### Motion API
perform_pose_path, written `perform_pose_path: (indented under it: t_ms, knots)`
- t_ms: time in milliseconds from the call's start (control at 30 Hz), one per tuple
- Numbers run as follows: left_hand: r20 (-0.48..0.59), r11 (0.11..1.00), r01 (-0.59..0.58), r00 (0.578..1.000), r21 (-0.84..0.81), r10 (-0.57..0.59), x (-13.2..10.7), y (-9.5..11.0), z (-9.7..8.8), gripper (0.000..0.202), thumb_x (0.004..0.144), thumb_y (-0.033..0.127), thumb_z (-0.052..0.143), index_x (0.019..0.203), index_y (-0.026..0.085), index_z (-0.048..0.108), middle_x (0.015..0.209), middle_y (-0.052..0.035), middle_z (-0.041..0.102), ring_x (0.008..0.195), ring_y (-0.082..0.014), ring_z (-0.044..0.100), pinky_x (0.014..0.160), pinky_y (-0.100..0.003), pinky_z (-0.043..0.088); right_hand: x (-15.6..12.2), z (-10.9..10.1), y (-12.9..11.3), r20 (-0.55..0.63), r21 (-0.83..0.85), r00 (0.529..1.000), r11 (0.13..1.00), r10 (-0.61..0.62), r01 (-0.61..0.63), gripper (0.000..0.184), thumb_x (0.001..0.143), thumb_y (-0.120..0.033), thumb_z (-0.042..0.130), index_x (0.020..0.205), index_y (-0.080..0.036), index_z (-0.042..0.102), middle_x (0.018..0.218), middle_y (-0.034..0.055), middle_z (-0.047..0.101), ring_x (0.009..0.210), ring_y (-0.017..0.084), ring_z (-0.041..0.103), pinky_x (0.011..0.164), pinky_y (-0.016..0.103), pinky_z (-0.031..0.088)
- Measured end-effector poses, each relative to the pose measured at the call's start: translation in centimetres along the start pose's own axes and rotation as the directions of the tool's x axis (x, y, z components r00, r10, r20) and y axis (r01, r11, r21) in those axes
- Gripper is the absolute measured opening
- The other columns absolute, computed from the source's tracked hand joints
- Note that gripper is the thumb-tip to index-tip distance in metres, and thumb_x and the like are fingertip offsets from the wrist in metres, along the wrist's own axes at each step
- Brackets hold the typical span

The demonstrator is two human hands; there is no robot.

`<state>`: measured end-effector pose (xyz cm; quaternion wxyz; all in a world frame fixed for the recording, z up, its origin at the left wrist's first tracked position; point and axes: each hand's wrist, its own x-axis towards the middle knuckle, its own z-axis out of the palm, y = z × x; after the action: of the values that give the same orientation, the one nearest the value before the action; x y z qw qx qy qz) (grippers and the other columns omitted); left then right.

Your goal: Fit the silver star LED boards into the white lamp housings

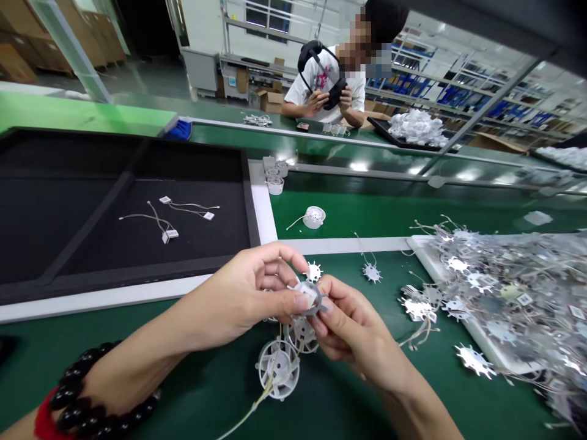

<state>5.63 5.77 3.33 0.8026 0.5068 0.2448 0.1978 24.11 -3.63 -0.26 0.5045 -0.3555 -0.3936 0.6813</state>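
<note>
In the middle of the view, my left hand (243,290) and my right hand (355,327) are closed on a small toothed metal disc (309,297) with a whitish centre. The thumb and fingers of my left hand pinch one side, and those of my right hand grip the other. Below the disc, a white round spoked plastic housing (278,370) lies on the green table, thin pale wires running across it. A second spoked housing (302,333) is partly covered by my hands. Just beyond my fingertips lies another toothed disc (313,271).
A heap of toothed discs with wires (513,293) fills a white tray (428,260) at right, some spilling out. At left, a black tray (92,229) holds wired white tags (169,234). White cups (275,183) stand beyond. Across the bench a person (328,79) holds a black object.
</note>
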Motion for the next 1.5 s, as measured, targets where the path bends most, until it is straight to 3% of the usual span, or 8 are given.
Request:
perform_pose_path:
  t_ms: [133, 267, 433, 700, 833, 1233, 1367, 1500]
  knots:
    - [0.004, 0.995, 0.094, 0.996, -0.022, -0.094, 0.2, 0.3, -0.2, 0.054, 0.078, 0.025, 0.092, 0.125, 0.023, 0.065, 0.088, 0.0033, 0.069, 0.074, -0.0133, 0.071, 0.064, -0.023, 0.065, -0.1, 0.3, -0.2, -0.032, -0.149, 0.998, 0.987, -0.059, 0.054, 0.034, 0.101, -0.052, 0.064, 0.088, -0.022, 0.054, 0.06, -0.0103, 0.037, 0.048, 0.007, 0.019, 0.043, 0.02, 0.02]
    - [0.062, 0.992, 0.123, 0.99, 0.031, -0.125, 0.3, 0.6, -0.2, 0.028, 0.083, 0.029, 0.088, 0.105, 0.016, 0.079, 0.088, -0.0031, 0.073, 0.077, -0.0128, 0.07, 0.063, -0.017, 0.063, -0.5, 0.2, -0.4, -0.061, -0.343, 0.992, 0.936, -0.108, 0.081, 0.034, 0.104, -0.052, 0.058, 0.091, -0.02, 0.06, 0.063, -0.0081, 0.039, 0.052, 0.008, 0.024, 0.047, 0.023, 0.025]
    - [0.038, 0.991, 0.119, 0.992, 0.068, -0.121, 0.3, 0.8, -0.1, 0.026, 0.078, 0.035, 0.091, 0.094, 0.017, 0.081, 0.084, -0.002, 0.072, 0.077, -0.014, 0.07, 0.063, -0.017, 0.064, -0.6, 0.0, -0.5, -0.084, -0.548, 0.971, 0.825, -0.224, 0.143, 0.035, 0.107, -0.048, 0.053, 0.087, -0.02, 0.061, 0.07, -0.0027, 0.054, 0.06, 0.011, 0.045, 0.056, 0.025, 0.037]
    - [-0.024, 0.991, 0.107, 0.994, 0.075, -0.106, 0.3, 0.7, -0.3, 0.027, 0.077, 0.032, 0.092, 0.098, 0.018, 0.081, 0.08, -0.0015, 0.073, 0.076, -0.0139, 0.07, 0.064, -0.019, 0.065, -0.7, 0.1, -0.7, -0.094, -0.536, 0.975, 0.836, -0.2, 0.119, 0.034, 0.107, -0.05, 0.05, 0.091, -0.021, 0.06, 0.065, -0.0061, 0.04, 0.056, 0.011, 0.033, 0.05, 0.024, 0.03]
    - [-0.048, 0.991, 0.096, 0.995, 0.093, -0.092, 0.3, 0.7, -0.2, 0.027, 0.076, 0.031, 0.093, 0.094, 0.017, 0.079, 0.083, -0.0031, 0.075, 0.078, -0.016, 0.071, 0.062, -0.019, 0.063, -0.5, 0.6, -1.1, -0.109, -0.512, 0.977, 0.853, -0.183, 0.103, 0.032, 0.096, -0.053, 0.065, 0.094, -0.021, 0.063, 0.062, -0.008, 0.037, 0.053, 0.01, 0.032, 0.047, 0.024, 0.03]
    - [-0.199, 0.911, 0.091, 0.98, 0.403, -0.009, 0.0, 0.4, 0.4, 0.027, 0.077, 0.039, 0.086, 0.094, 0.021, 0.077, 0.086, -0.0023, 0.075, 0.078, -0.0187, 0.069, 0.066, -0.024, 0.06, 0.1, -0.2, -1.8, -0.243, -0.46, 0.966, 0.887, -0.085, -0.037, 0.024, 0.079, -0.04, 0.085, 0.077, -0.018, 0.075, 0.06, -0.0028, 0.056, 0.053, 0.009, 0.042, 0.047, 0.021, 0.036]
    - [-0.182, 0.857, 0.06, 0.982, 0.512, 0.04, 0.0, 0.3, 0.6, 0.02, 0.084, 0.041, 0.08, 0.094, 0.024, 0.077, 0.094, -0.0027, 0.077, 0.092, -0.0226, 0.072, 0.07, -0.024, 0.058, -0.1, -0.3, -1.9, -0.247, -0.557, 0.962, 0.829, -0.117, -0.043, 0.023, 0.085, -0.04, 0.078, 0.077, -0.018, 0.078, 0.061, -0.001, 0.059, 0.053, 0.01, 0.045, 0.046, 0.021, 0.037]
    - [-0.204, 0.774, 0.038, 0.972, 0.631, 0.118, 0.1, 0.1, 0.1, 0.032, 0.09, 0.047, 0.075, 0.115, 0.026, 0.075, 0.11, -0.0039, 0.076, 0.102, -0.0245, 0.072, 0.081, -0.028, 0.056, -0.3, -1.2, -2.0, -0.256, -0.724, 0.932, 0.689, -0.256, -0.009, 0.023, 0.091, -0.035, 0.068, 0.08, -0.018, 0.078, 0.059, -0.0005, 0.063, 0.051, 0.011, 0.052, 0.046, 0.022, 0.04]
